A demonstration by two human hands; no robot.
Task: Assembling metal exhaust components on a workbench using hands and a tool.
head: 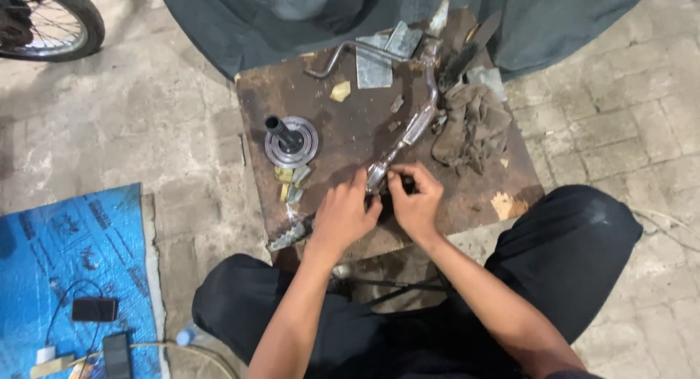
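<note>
While both hands pinch the bent metal lever's near end, left hand should steady; right hand works beside its fingertips.

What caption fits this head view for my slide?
Both hands, left hand and right hand, grip the near end of a bent metal lever on a rusty worktable.

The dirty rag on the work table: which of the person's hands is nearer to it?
Right. The right hand lies just below-left of the rag; the left hand is farther left, past the bent metal lever.
</note>
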